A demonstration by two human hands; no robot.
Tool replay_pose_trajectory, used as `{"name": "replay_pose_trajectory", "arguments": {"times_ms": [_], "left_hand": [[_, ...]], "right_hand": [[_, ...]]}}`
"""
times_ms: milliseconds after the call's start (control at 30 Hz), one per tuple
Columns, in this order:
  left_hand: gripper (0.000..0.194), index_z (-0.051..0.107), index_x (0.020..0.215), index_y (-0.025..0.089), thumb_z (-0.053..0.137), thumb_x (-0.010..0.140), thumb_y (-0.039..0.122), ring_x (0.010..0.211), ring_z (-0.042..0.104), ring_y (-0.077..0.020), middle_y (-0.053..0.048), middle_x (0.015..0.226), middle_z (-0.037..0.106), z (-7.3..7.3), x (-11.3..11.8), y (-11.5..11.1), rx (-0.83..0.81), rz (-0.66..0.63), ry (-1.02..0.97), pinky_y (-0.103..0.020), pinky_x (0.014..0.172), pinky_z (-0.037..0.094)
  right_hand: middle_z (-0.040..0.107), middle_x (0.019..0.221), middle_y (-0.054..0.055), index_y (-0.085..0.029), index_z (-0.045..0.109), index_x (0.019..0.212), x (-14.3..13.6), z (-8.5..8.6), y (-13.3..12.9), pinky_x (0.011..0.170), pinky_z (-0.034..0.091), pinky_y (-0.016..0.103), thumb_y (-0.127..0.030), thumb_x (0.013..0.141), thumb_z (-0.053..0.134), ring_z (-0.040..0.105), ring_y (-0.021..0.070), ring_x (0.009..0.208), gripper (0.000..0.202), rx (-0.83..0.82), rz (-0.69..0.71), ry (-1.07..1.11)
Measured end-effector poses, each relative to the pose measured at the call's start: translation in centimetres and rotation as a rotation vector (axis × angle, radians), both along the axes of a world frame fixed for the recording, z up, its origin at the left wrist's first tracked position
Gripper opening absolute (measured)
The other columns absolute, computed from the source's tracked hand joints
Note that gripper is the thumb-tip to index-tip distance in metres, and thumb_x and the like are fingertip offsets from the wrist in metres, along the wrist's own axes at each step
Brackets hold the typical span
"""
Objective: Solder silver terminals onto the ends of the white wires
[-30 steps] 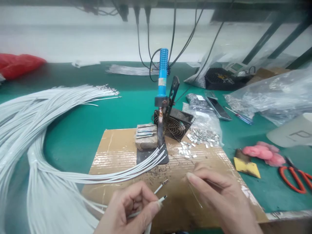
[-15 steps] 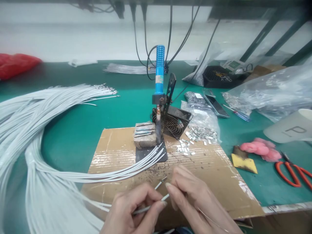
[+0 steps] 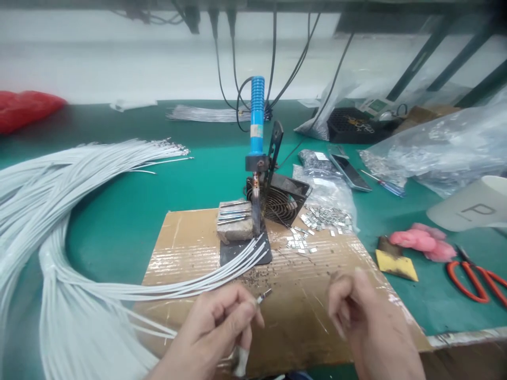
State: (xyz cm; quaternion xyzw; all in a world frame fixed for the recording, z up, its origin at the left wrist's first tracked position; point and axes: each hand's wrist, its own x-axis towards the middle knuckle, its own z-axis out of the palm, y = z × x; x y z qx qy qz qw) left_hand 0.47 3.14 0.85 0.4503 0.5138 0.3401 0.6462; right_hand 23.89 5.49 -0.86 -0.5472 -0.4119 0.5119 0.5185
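My left hand (image 3: 225, 322) is closed on a white cable (image 3: 259, 300), pinched between thumb and fingers. The cable's dark, metallic-looking tip sticks out past the fingertips over the cardboard. To the right, my right hand (image 3: 352, 306) is apart from the cable, blurred, with its fingers curled in; anything in them is hidden. Beyond the hands, a row of white cables (image 3: 206, 279) ends on a black base plate (image 3: 261, 256) below an upright blue-handled soldering iron (image 3: 257, 116). Beside the iron, a pale block (image 3: 233, 229) carries several thin metal pieces.
Large bundles of white cables (image 3: 79, 184) cover the left side. Small metal connectors (image 3: 328, 219) lie loose on the cardboard sheet (image 3: 186, 243), near a black fan (image 3: 281, 203). Orange-handled scissors (image 3: 467, 282), a yellow sponge (image 3: 396, 265) and a white cup (image 3: 471, 206) stand or lie on the right.
My right hand has come away from the cable and moved right. My left hand still grips the cable, turned slightly, and the second cable end between the hands no longer shows.
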Motion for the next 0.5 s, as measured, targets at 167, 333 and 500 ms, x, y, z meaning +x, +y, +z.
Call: {"name": "replay_pose_trajectory", "arguments": {"times_ms": [167,333,500], "left_hand": [[0.055,0.064,0.084,0.021,0.075,0.087,0.075,0.049,0.037,-0.0073,0.005,0.065,0.061,0.0,0.6,-0.2,-0.074,0.145,-0.095,-0.019,0.048,0.027],[0.05,0.066,0.075,0.02,0.083,0.086,0.066,0.055,0.036,-0.0093,0.007,0.063,0.052,1.0,0.8,-1.0,-0.006,0.275,-0.126,-0.02,0.05,0.028],[0.048,0.068,0.075,0.021,0.081,0.089,0.065,0.059,0.039,-0.0114,0.007,0.064,0.051,1.1,0.9,-1.0,0.026,0.26,-0.082,-0.021,0.056,0.035]], "right_hand": [[0.061,0.07,-0.001,-0.029,0.087,0.082,-4.2,1.1,-1.0,0.057,0.039,0.024,-0.044,0.094,0.078,0.053,0.0119,0.06,0.022,0.067,0.154,-0.116],[0.072,0.078,-0.001,-0.037,0.091,0.095,-6.0,1.6,-1.2,0.063,0.049,0.021,-0.03,0.094,0.077,0.064,0.014,0.07,0.015,0.127,0.249,-0.031],[0.068,0.074,0.0,-0.035,0.092,0.094,-5.8,1.8,-1.3,0.057,0.046,0.021,-0.028,0.092,0.079,0.06,0.0132,0.066,0.015,0.11,0.252,0.011]]}}
